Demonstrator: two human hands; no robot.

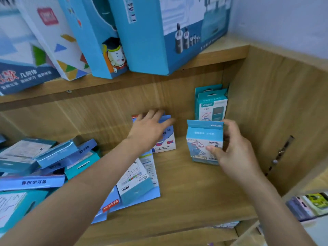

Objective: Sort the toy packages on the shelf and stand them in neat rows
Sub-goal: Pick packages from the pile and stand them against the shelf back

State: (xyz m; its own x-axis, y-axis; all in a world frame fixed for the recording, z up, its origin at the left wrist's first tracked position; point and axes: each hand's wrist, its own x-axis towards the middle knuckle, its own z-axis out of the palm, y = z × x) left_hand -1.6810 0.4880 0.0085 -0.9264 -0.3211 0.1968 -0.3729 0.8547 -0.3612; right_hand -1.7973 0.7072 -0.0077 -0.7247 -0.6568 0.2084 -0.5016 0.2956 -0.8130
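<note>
On the wooden shelf (195, 197), my right hand (234, 153) grips a small light-blue toy package (202, 139), held upright near the right side. Behind it, two teal packages (211, 103) stand upright in the back right corner. My left hand (149, 128) rests with straight fingers on a blue-and-white package (166, 144) standing against the back wall. Flat packages (136, 178) lie under my left forearm. A jumbled pile of blue packages (44, 162) covers the shelf's left part.
The upper shelf (124, 80) carries large blue and white boxes (159, 36) leaning left. A wooden side panel (276, 121) closes the right end. More goods (310, 205) sit on a lower shelf at the right edge.
</note>
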